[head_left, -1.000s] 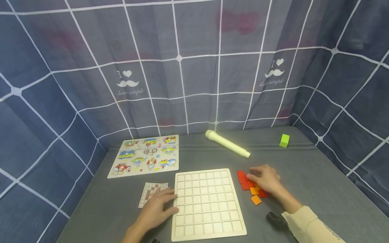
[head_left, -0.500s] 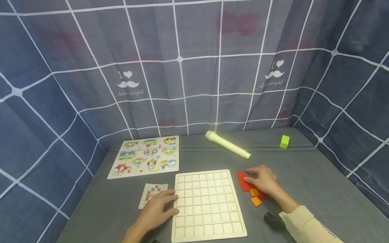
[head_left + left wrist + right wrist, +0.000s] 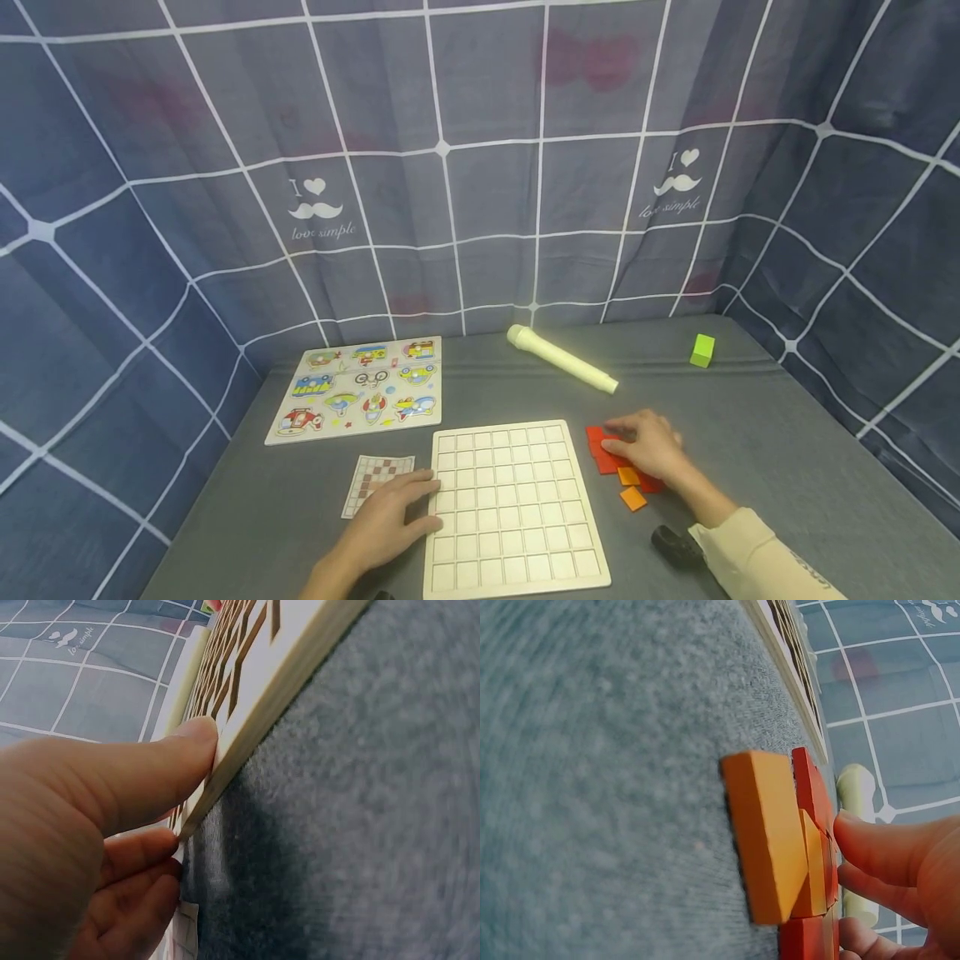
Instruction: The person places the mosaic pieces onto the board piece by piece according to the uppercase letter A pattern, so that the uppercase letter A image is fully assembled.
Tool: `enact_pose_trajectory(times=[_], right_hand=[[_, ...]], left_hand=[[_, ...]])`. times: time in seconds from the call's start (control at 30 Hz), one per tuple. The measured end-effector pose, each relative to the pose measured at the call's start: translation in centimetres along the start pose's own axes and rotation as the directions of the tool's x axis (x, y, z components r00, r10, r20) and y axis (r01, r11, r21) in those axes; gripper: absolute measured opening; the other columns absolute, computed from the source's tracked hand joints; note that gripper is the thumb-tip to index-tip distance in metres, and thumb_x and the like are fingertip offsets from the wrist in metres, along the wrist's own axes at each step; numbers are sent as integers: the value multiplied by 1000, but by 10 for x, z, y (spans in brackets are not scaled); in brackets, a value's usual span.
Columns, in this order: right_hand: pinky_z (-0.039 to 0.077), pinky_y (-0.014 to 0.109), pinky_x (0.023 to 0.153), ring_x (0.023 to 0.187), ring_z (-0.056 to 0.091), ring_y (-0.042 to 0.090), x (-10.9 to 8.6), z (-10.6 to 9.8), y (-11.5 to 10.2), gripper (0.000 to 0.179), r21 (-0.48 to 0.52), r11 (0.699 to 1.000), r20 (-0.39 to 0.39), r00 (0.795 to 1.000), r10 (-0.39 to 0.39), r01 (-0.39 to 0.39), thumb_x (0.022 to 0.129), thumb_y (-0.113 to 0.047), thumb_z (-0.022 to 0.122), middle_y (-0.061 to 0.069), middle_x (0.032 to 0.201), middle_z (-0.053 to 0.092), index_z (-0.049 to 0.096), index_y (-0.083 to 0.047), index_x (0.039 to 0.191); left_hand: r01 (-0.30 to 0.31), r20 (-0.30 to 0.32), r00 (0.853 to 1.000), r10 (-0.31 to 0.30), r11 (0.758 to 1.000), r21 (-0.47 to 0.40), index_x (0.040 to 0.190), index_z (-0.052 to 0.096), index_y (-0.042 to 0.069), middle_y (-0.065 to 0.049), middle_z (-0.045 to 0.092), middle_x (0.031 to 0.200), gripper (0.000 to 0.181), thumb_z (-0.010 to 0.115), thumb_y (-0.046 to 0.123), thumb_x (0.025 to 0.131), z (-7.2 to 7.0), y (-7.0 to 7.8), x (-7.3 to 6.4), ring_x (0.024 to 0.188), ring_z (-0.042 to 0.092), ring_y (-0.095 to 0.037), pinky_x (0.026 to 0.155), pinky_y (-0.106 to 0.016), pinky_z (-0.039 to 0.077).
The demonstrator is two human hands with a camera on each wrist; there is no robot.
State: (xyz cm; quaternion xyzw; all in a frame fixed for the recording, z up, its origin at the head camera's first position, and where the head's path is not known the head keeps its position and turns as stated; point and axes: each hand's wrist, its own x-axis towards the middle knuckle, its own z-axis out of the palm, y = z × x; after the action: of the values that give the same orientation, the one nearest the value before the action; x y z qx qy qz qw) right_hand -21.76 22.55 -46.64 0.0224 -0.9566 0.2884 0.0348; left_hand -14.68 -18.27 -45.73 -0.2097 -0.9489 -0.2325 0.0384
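Observation:
In the head view my left hand point(image 3: 388, 518) lies at the left edge of a pale wooden grid board point(image 3: 517, 508). Its thumb and fingertips touch the board's rim, as the left wrist view also shows. Over a cluster of flat square tiles rests my right hand point(image 3: 651, 450). Its thumb touches the red tiles point(image 3: 600, 454), and the other fingers are loosely bent behind them. Nearer me are orange tiles point(image 3: 633, 498); one orange tile point(image 3: 761, 836) stands out at the front of the cluster in the right wrist view. Part of the cluster is hidden under the right hand.
A card with a brown grid pattern point(image 3: 363, 483) lies partly under my left hand. Behind it is a vehicle picture puzzle point(image 3: 360, 387). A pale yellow toy microphone point(image 3: 562, 358) and a green block point(image 3: 702, 351) lie farther back. A black object point(image 3: 675, 546) sits by my right sleeve.
My right hand has shifted slightly left over the red tiles. The left hand has stayed at the board's edge.

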Motion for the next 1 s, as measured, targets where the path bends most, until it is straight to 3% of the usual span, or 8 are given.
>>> enact_pose_trajectory(times=[0.57,1.0], right_hand=[[31,48,76,108,50,37,4,3,-6,30,-2,1000,8,1000,-26,26,82,-31,78,15,114,64,76,-20,111],[31,48,76,108,52,37,17,9,-3,26,-2,1000,1,1000,25,-25,83,-32,77,14,111,67,77,-18,105]], left_hand=[[-24,31,999,24,1000,5,125,67,14,-7,61,137,52,71,48,85,-2,-5,-1,126,58,-32,101,-54,48],[-70,77,995,70,998,1,127,66,12,-11,59,141,62,69,55,83,-5,-9,-2,128,56,-35,102,-56,47]])
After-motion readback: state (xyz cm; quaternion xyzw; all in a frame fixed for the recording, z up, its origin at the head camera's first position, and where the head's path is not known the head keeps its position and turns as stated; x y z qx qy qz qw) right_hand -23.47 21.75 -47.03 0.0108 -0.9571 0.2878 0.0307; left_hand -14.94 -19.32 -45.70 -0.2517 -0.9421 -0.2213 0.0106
